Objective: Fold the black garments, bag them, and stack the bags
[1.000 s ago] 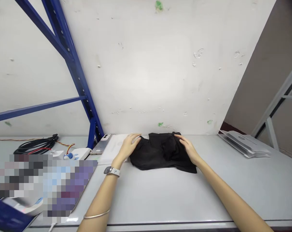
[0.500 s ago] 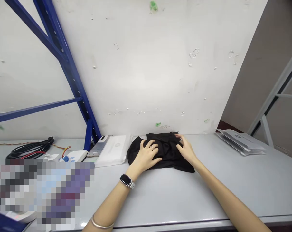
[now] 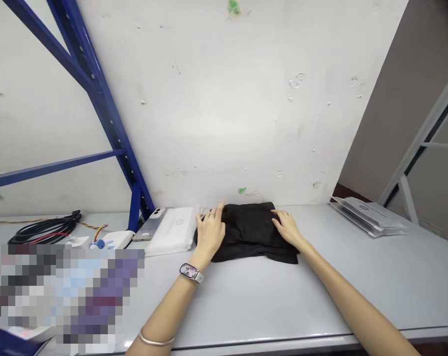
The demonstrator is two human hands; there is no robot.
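A black cloth garment (image 3: 251,231) lies spread on the grey table, close to the wall; its exact kind is not clear. My left hand (image 3: 211,232) rests on its left end with the fingers stretched out, covering part of it. On that wrist are a smart band and, further down, a silver bangle. At the garment's right edge, my right hand (image 3: 287,228) touches the cloth with its fingers apart. A few soft wrinkles run across the middle of the fabric.
Left of the garment are white plastic packets (image 3: 174,230) and a phone (image 3: 150,228). Black coiled cable (image 3: 48,228) and a white power strip (image 3: 116,239) lie further left, beside a blue metal post (image 3: 114,126). More packets (image 3: 368,216) are stacked at right. A white wall (image 3: 227,123) stands behind.
My left hand has moved left, from the middle of the garment to its left end. The cloth lies flatter now. My right hand has shifted slightly at the right edge.
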